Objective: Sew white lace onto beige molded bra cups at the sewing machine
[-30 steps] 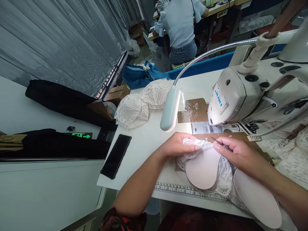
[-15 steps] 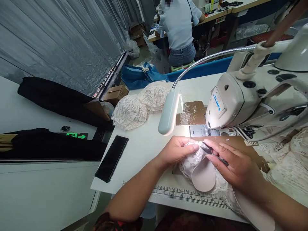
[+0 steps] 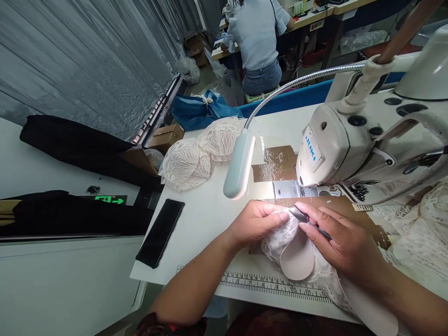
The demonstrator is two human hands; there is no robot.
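My left hand [image 3: 257, 221] pinches the edge of a white lace garment [image 3: 278, 242] between thumb and fingers. In my right hand [image 3: 341, 235] is a small dark pair of snips [image 3: 315, 226], its blades pointing left at the lace beside my left fingertips. A smooth pale cup piece [image 3: 297, 261] hangs below the snips, joined to the lace. The garment lies over the table's front part, above a printed ruler strip [image 3: 262, 283]. My palms are turned away, so part of the snips' handles is hidden.
A sewing machine [image 3: 325, 144] stands at the right, with a lamp [image 3: 240, 163] on a bent metal neck beside it. Lace pieces [image 3: 185, 163] lie back left, a black phone [image 3: 160, 233] at the left edge. More lace [image 3: 416, 238] is piled right. A person [image 3: 257, 42] sits beyond.
The whole view has shifted slightly, with the machine and lamp a little further left. Both hands keep nearly the same hold on the lace and snips.
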